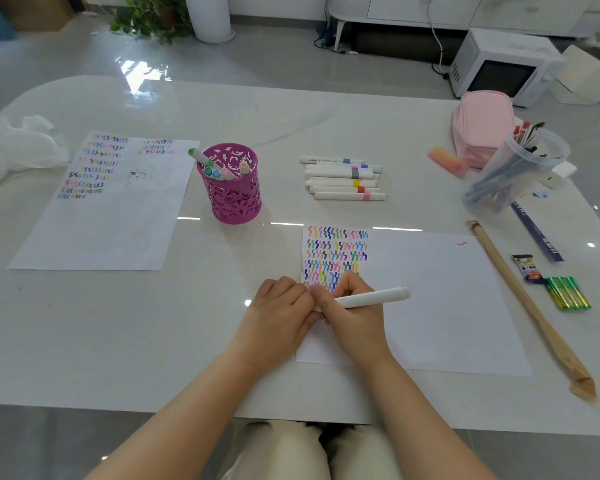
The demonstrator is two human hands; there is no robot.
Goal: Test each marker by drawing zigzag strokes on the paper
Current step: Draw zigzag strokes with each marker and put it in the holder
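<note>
While our right hand [354, 317] grips the white marker [371, 297] low on its barrel, tip hidden at the paper [447, 306] beside the zigzag rows, our left hand [278, 313] lies flat, fingers loose, pinning the sheet's edge. We judge the marker light, rigid, smooth; near the tip suits control.

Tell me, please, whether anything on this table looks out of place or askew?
Only the clear plastic cup of pens at the far right: it leans sharply instead of standing upright, near the pink pouch. Otherwise nothing stands out.
</note>
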